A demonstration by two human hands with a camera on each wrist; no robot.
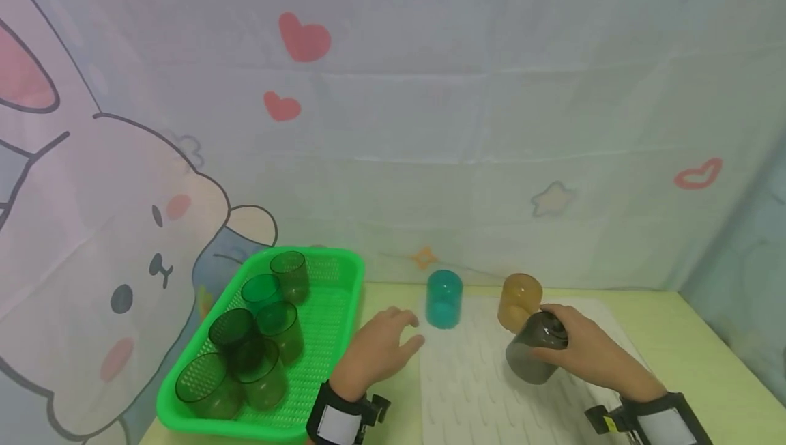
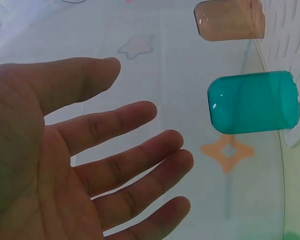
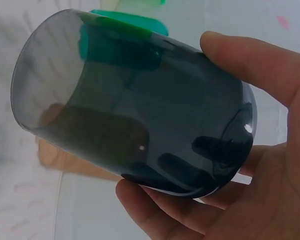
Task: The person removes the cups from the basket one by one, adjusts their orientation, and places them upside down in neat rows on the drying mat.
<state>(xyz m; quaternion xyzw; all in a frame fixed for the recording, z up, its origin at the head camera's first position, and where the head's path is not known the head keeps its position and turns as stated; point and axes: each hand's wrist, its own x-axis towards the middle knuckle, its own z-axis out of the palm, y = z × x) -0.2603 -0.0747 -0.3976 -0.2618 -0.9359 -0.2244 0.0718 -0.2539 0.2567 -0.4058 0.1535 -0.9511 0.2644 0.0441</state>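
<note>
My right hand (image 1: 583, 346) grips a dark grey see-through cup (image 3: 165, 105) round its closed end, with the thumb on one side and the fingers on the other. The cup tilts, its mouth pointing down toward the white ridged mat (image 1: 467, 390). Just behind it an amber cup (image 1: 519, 298) stands upside down on the mat. A teal cup (image 1: 444, 302), also bottom up, stands to its left near the mat's back edge. Holding nothing, my left hand (image 1: 381, 346) hovers between the green basket and the mat, its fingers spread in the left wrist view.
On the left of the pale yellow table (image 1: 694, 363) stands a green plastic basket (image 1: 353, 281). Several tinted cups (image 1: 264, 377) sit mouth up along its left side and middle. A printed cloth (image 1: 467, 124) hangs directly behind the table.
</note>
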